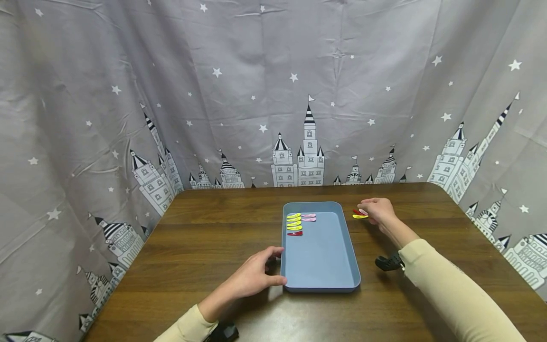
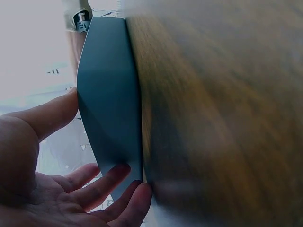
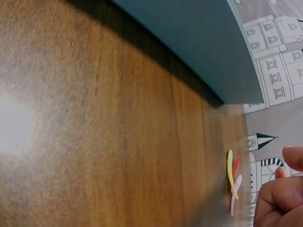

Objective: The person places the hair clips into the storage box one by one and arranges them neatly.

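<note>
A blue-grey tray [image 1: 320, 256] lies on the table. Inside, at its far left, are several yellow hair clips [image 1: 294, 223], two pink hair clips [image 1: 308, 219] and a red hair clip [image 1: 295, 233]. My left hand [image 1: 253, 274] rests against the tray's left side, thumb at the rim and fingertips [image 2: 120, 171] touching the outer wall. Right of the tray, my right hand [image 1: 378, 210] hovers with bent fingers close over a small pile of loose clips. A yellow clip [image 3: 230, 170], a red clip [image 3: 236, 166] and a pink clip [image 3: 236, 187] show there; nothing shows between the fingers.
The brown wooden table [image 1: 205, 237] extends on both sides of the tray. A grey curtain [image 1: 239, 109] printed with castles and stars hangs behind its far edge. A dark wrist strap [image 1: 389, 262] shows below my right forearm.
</note>
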A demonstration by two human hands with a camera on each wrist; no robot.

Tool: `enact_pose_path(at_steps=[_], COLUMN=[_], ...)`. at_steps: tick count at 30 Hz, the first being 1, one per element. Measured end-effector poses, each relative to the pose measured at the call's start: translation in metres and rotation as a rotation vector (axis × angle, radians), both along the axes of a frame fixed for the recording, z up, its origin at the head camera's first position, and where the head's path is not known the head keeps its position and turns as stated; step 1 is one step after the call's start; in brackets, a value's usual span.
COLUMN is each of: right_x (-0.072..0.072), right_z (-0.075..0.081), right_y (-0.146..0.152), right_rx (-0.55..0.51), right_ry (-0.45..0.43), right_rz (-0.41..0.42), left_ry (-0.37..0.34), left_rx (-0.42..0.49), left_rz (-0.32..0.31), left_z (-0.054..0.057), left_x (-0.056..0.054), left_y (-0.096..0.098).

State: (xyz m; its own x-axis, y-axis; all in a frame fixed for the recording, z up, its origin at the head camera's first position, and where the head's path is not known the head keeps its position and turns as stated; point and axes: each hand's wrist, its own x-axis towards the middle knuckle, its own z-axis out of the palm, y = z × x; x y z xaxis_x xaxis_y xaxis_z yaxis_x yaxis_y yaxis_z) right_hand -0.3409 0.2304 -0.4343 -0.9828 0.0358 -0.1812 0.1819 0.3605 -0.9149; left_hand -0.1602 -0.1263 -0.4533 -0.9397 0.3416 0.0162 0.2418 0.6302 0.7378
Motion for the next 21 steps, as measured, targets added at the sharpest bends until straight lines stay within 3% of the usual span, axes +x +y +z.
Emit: enact_pose_path(at_steps=[15,21], right_x=[0.002,0.003], right_z=[-0.020,-0.027], right_y=[0.018,0.023], right_rx=[-0.039,-0.038], right_ry=[-0.037,-0.026], right_rz=[-0.084,-0.096], left_ry=[0.025,-0.001], left_rx=[-0.005,-0.002], left_rz=[-0.004,0.004], left_z=[0.000,0.000], left_x=[0.000,0.000], left_y=[-0.001,0.000])
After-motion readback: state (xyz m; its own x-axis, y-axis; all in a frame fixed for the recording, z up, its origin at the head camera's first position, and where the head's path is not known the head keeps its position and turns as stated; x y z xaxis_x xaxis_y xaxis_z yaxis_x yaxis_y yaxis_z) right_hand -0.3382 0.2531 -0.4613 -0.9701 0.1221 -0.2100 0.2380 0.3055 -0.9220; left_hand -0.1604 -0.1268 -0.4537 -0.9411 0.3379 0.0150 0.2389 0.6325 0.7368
